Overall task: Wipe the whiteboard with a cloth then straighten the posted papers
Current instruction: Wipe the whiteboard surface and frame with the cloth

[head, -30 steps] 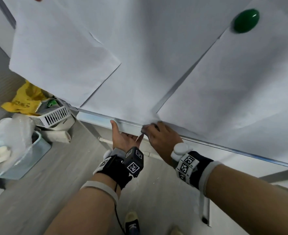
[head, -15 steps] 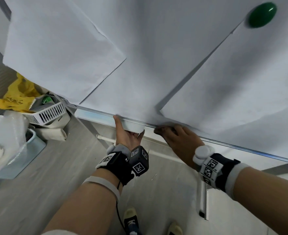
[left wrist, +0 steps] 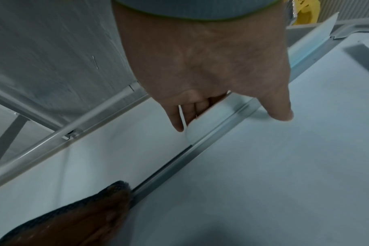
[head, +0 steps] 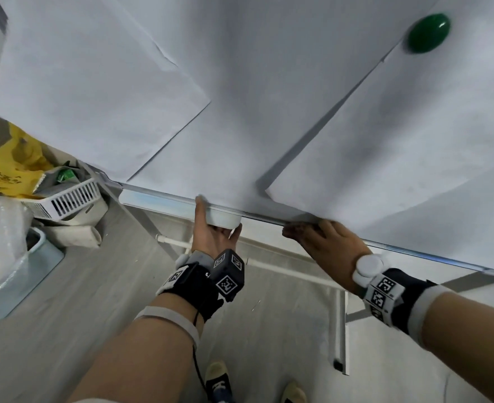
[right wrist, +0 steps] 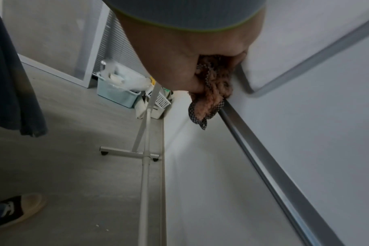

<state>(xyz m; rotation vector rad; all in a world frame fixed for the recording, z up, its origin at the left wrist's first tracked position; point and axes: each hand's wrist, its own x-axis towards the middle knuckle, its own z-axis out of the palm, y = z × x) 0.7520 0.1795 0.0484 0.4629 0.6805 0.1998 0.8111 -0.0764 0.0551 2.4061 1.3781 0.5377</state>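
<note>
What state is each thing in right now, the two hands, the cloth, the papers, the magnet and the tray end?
Left hand: grips the white rounded tray end at the whiteboard's bottom edge.
Right hand: holds the brown netted cloth against the silver bottom frame.
White posted papers: tilted, overlapping.
Green oval magnet: stuck on the board, pinning a paper's corner.

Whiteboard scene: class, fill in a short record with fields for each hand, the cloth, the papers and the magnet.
left hand: grips the white tray under the whiteboard frame
right hand: presses the cloth against the frame
cloth: brown, bunched under the fingers
papers: white sheets, tilted and overlapping
green magnet: pins the right sheet's top corner
</note>
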